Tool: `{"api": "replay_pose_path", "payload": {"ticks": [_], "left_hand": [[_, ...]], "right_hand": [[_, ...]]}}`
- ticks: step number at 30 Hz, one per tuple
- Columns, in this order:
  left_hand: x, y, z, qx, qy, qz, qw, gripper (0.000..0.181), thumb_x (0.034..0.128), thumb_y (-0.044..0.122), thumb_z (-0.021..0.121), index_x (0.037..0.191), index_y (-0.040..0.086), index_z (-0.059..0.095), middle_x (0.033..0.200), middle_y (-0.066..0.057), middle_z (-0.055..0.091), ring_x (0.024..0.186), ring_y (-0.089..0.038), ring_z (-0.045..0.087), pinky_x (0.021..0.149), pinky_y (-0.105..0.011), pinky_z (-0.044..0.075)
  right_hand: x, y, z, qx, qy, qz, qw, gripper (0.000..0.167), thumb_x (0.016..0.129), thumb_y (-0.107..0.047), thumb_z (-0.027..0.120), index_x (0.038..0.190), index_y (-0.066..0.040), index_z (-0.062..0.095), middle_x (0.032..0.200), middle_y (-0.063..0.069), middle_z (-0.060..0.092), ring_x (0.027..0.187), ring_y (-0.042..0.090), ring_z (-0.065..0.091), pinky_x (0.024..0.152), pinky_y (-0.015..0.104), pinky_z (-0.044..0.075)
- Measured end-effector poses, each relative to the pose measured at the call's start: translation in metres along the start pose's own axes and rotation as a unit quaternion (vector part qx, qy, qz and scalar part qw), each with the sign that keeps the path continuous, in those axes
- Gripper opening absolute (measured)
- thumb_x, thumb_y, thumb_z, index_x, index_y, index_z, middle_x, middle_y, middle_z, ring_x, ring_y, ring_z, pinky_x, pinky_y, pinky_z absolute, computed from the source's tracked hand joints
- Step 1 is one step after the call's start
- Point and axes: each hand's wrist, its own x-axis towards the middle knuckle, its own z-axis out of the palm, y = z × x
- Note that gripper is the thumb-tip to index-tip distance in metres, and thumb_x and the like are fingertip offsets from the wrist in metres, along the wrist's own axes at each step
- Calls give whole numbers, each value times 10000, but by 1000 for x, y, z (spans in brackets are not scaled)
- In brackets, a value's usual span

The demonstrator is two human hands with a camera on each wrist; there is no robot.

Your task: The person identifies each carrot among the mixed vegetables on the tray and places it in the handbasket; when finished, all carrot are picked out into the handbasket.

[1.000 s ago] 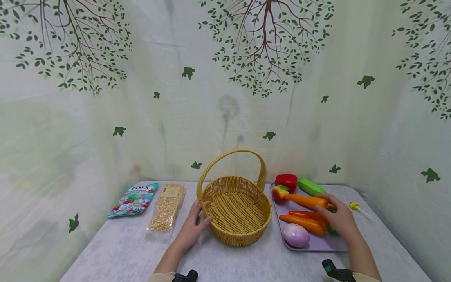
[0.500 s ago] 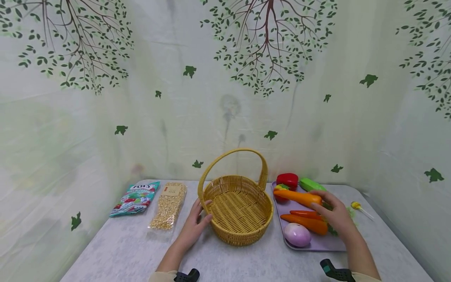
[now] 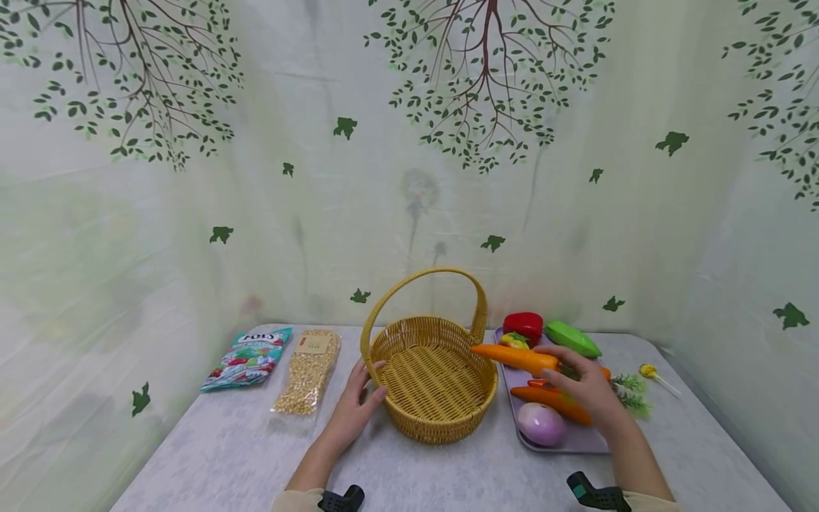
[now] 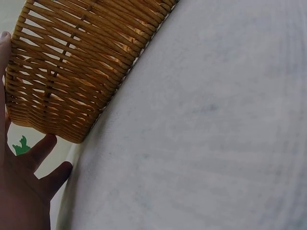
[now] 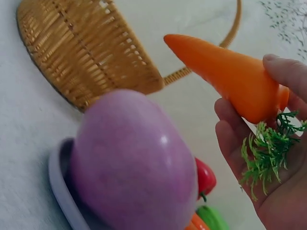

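The right hand (image 3: pixel 585 387) pinches an orange carrot (image 3: pixel 515 357) near its leafy end, above the purple tray (image 3: pixel 557 449); the carrot's tip reaches the basket's right rim in the head view. Seen from the right wrist, thumb and fingers lie on either side of the carrot (image 5: pixel 230 76), its green leaves against the palm. A round wicker basket (image 3: pixel 435 430) with a tall handle stands mid-table. At its left side rests the left hand (image 3: pixel 348 412), fingers spread, thumb near the rim; the left wrist view shows that hand (image 4: pixel 24 177) against the basket's woven wall (image 4: pixel 72 62).
On the tray lie a purple onion (image 3: pixel 541 424), more carrots (image 3: pixel 563 404), a red pepper (image 3: pixel 523 326) and a green vegetable (image 3: pixel 571 338). Right of the tray is a yellow lollipop (image 3: pixel 649 371). A teal candy bag (image 3: pixel 248 358) and a packet of kernels (image 3: pixel 307 373) lie at the left.
The right hand has lifted the carrot off the other vegetables and carried it left toward the basket. The left hand stays at the basket's side.
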Motion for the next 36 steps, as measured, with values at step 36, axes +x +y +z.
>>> {"api": "replay_pose_path", "payload": {"ticks": [36], "left_hand": [[0,1,1,39,22,-44,10000,494,1012,241,578,1489,225,452,1691,24,107,1475,-398,343,1163,-623,293]], "right_hand": [[16,-34,80,1062,-1068,-115,9885,429,952,-409,648,1353,-266,596,1415,59,533,1172,285,607,993,365,533]]}}
